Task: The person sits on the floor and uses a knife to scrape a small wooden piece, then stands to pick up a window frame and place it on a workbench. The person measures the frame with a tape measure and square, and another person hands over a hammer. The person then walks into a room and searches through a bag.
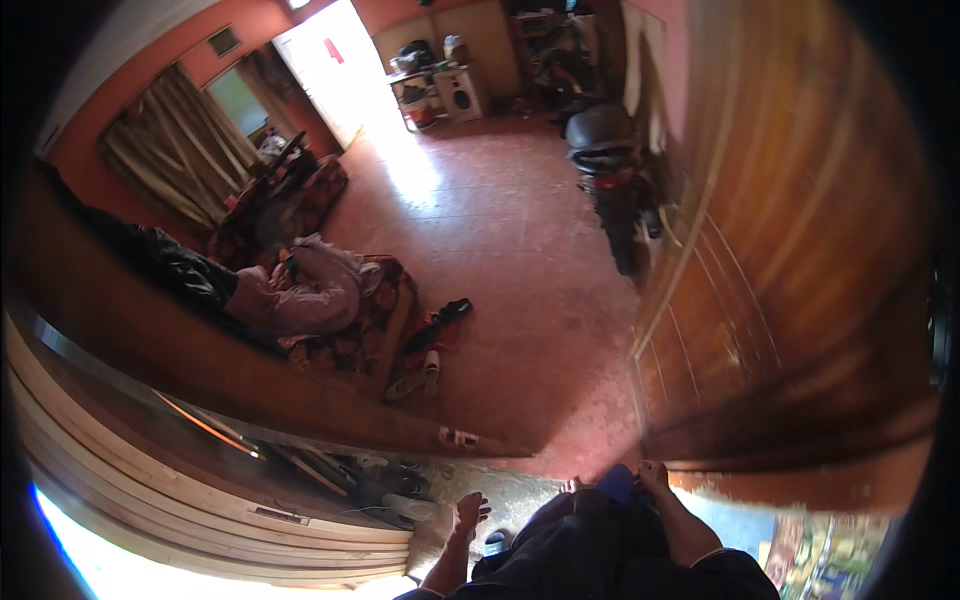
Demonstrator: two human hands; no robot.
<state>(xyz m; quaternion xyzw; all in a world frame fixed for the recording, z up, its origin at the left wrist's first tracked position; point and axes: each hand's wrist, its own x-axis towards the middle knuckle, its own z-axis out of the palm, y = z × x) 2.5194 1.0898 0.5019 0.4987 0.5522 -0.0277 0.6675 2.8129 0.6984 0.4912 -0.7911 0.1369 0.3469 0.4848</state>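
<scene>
My left hand (471, 510) hangs low beside my dark clothing with its fingers apart, holding nothing. My right hand (654, 478) is in front of me on the right, its fingers curled in. Bright blue fabric (617, 484) shows just left of it; whether the hand grips any of this cannot be made out. Nearest to the right hand is the lower end of a brown wooden door (740, 330), which stands open along the right side. Part of a bare foot (571, 485) shows at the doorway, between my hands.
A person (310, 290) in pale mauve clothes sits on a patterned sofa at left. Shoes (431, 370) lie beside it on the red floor (490, 280). A motorcycle (610, 180) stands along the right wall. A speaker box (461, 94) is at the back, near a bright doorway (335, 75).
</scene>
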